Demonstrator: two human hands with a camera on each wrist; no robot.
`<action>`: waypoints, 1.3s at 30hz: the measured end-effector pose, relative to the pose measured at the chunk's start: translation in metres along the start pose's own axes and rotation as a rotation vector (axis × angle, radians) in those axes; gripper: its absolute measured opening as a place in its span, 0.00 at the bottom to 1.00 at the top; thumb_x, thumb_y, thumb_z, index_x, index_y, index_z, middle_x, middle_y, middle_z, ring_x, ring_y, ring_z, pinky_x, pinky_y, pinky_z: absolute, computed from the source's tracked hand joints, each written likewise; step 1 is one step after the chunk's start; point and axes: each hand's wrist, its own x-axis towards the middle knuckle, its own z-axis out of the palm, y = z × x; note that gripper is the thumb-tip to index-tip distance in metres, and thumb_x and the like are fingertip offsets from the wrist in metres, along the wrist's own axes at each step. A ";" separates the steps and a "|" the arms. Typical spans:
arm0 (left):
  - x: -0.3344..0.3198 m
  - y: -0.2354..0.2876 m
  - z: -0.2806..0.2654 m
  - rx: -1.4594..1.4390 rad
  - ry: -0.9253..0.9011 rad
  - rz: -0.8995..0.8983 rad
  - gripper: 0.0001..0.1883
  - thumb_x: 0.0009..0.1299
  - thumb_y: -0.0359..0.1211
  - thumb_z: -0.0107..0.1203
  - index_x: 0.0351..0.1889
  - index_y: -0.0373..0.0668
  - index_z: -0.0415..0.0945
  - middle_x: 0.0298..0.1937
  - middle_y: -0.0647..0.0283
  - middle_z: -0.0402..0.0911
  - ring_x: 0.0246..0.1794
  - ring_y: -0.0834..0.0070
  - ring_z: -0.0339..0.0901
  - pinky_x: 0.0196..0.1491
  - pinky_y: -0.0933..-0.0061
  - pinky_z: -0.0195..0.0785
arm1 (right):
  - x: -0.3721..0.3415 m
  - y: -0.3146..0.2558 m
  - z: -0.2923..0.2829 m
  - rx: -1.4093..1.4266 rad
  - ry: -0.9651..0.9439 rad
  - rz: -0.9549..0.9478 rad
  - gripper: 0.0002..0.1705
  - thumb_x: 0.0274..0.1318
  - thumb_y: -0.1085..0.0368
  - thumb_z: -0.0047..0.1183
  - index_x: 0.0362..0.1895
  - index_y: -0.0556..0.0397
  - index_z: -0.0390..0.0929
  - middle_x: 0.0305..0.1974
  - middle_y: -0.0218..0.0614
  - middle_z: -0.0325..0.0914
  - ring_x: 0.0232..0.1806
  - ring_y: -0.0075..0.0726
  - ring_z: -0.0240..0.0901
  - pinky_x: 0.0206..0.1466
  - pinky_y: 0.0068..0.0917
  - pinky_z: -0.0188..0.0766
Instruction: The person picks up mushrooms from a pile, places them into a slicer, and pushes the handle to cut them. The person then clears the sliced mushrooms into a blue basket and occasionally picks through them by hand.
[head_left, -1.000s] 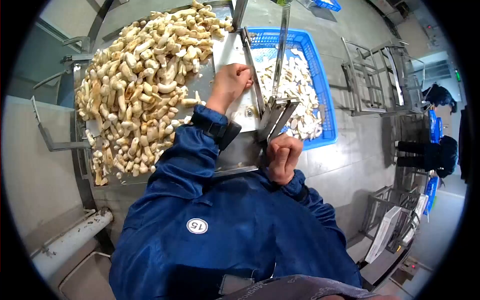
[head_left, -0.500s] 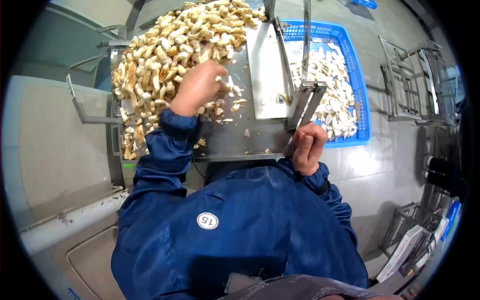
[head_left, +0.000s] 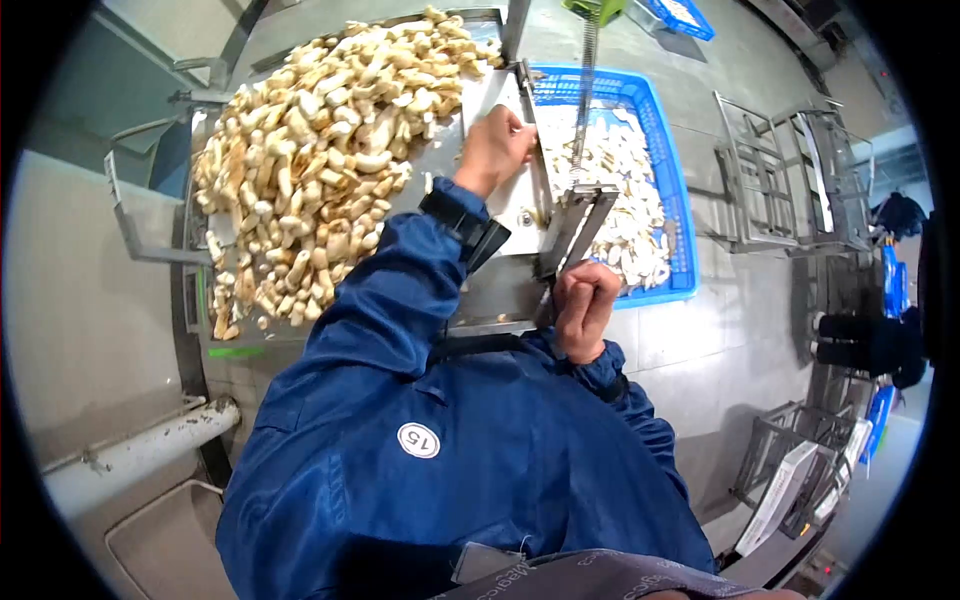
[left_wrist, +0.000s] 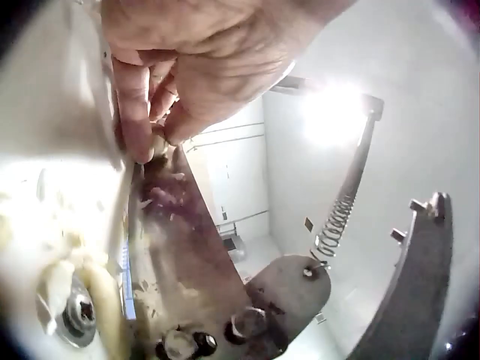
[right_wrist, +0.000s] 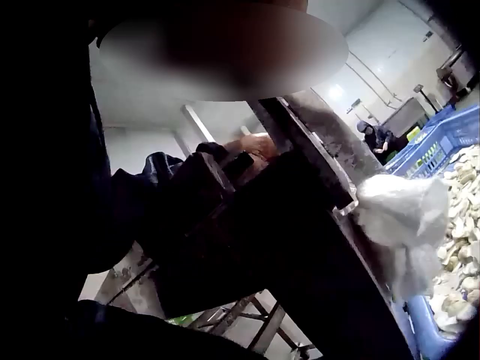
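In the head view my left hand (head_left: 497, 150) is over a white board (head_left: 485, 97), close beside a hinged cutting blade (head_left: 534, 120). The left wrist view shows its thumb and fingers pinching a small pale mushroom piece (left_wrist: 158, 144) at the blade's edge; most of the piece is hidden by the fingers. My right hand (head_left: 585, 308) is curled round the near end of the blade's metal lever (head_left: 582, 225), and the grip covers that end. A large pile of whole mushrooms (head_left: 320, 150) lies left of the board.
Right of the blade, a blue crate (head_left: 680, 235) holds many mushroom slices (head_left: 625, 190). A spring (head_left: 585, 95) rises above the lever. Metal stands (head_left: 765, 170) occupy the floor at the right, with a person in dark clothing (head_left: 880, 345) beyond them.
Half a second ago my left hand was at the mushroom pile; it has moved right to the board, beside the blade. My right hand stays at the lever. The head view has shifted somewhat.
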 end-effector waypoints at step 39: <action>-0.016 -0.008 0.004 -0.264 0.009 -0.024 0.07 0.68 0.26 0.59 0.41 0.31 0.81 0.32 0.56 0.87 0.32 0.78 0.84 0.34 0.78 0.76 | 0.002 -0.008 0.008 -0.006 0.059 0.018 0.09 0.74 0.60 0.39 0.46 0.52 0.62 0.28 0.29 0.64 0.23 0.19 0.55 0.25 0.17 0.53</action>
